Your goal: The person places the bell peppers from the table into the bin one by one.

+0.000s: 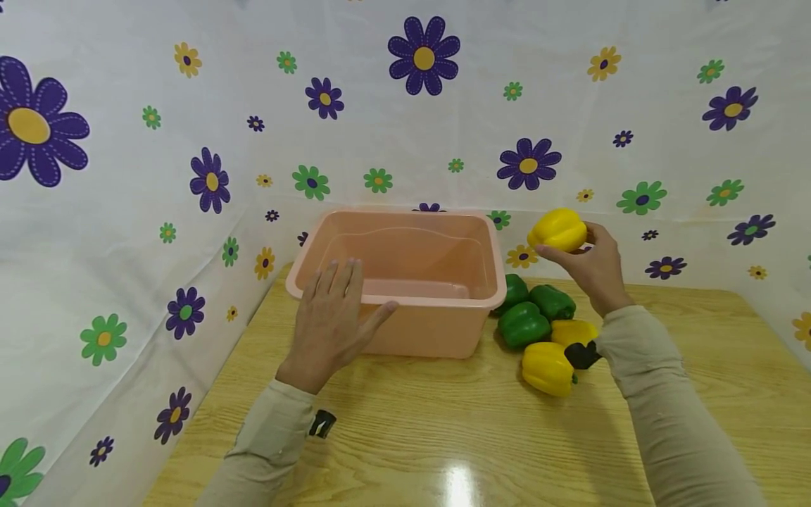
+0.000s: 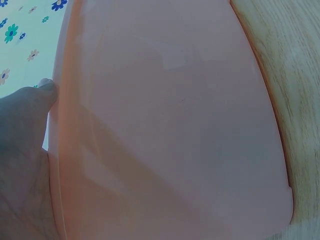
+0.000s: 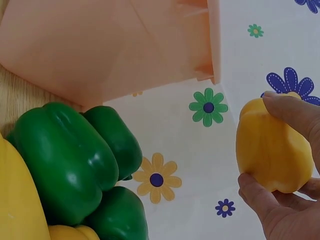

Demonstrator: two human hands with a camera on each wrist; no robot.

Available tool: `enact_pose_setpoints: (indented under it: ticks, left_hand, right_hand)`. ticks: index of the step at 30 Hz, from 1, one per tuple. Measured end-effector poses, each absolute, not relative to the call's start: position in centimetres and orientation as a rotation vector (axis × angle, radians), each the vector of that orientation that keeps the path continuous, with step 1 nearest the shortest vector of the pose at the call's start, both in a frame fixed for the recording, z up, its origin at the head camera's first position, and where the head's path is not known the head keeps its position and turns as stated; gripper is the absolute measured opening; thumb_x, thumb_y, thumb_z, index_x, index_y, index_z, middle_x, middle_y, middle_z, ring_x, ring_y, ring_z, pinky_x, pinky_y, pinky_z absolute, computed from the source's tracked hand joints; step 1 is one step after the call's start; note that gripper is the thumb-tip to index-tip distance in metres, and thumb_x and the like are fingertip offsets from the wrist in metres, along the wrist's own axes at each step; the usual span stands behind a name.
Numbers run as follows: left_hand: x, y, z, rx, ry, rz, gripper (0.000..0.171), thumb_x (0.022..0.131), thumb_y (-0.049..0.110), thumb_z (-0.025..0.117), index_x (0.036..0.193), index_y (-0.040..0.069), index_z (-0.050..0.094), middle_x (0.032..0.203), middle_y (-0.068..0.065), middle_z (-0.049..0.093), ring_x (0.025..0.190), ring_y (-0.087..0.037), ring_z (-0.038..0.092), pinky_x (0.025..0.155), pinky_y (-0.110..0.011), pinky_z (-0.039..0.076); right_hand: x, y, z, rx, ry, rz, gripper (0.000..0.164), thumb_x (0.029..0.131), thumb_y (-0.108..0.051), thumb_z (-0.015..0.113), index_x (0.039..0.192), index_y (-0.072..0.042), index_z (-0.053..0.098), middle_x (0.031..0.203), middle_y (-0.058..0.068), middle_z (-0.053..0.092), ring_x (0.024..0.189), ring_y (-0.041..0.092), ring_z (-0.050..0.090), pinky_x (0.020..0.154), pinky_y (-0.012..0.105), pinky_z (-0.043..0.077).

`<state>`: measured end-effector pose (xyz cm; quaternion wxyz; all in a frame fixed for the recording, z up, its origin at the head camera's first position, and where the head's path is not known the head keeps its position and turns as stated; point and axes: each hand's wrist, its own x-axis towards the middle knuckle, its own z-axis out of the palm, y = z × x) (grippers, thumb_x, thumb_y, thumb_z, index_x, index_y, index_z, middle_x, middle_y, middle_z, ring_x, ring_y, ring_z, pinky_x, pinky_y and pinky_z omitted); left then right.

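Note:
A yellow bell pepper is up in the air, gripped between the thumb and fingers of my right hand. In the right wrist view the same yellow pepper shows at the right, thumb on one side and fingers on the other. My left hand lies with straight fingers over the front rim of a pink plastic tub. From the left wrist, the thumb is seen at the rim, beside the tub's long outer wall.
Right of the tub lie several green bell peppers and two yellow ones, the nearer a yellow bell pepper on its side. All are on a wood-grain table. A white flowered sheet hangs behind and at the left.

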<state>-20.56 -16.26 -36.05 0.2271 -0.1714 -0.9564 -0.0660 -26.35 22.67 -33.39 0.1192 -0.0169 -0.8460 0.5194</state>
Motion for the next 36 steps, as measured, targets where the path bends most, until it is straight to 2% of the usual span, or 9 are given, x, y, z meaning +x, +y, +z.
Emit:
enact_pose_setpoints:
  ticks: [10, 36]
  left_hand:
    - [-20.5, -16.3, -36.1, -0.477, -2.635, -0.184, 0.093, 0.096, 0.069, 0.047, 0.152, -0.005, 0.039, 0.154, -0.023, 0.043, 0.143, -0.043, 0.036, 0.119, -0.056, 0.024]
    - [-20.6, -16.3, -36.1, -0.478, -2.628, -0.182, 0.093, 0.096, 0.069, 0.048, 0.152, -0.005, 0.040, 0.153, -0.023, 0.044, 0.143, -0.044, 0.037, 0.119, -0.056, 0.024]
  right_hand:
    - [-26.5, 21.4, -33.1, 0.002, -2.468, 1.517, 0.092, 0.088, -0.048, 0.077, 0.155, -0.003, 0.032, 0.144, 0.019, 0.044, 0.110, 0.025, 0.052, 0.099, 0.038, 0.049]
    - [-26.7, 18.5, -32.2, 0.065, -2.453, 1.505, 0.092, 0.085, -0.047, 0.080, 0.152, -0.003, 0.036, 0.140, 0.018, 0.048, 0.109, 0.030, 0.058, 0.093, 0.033, 0.053]
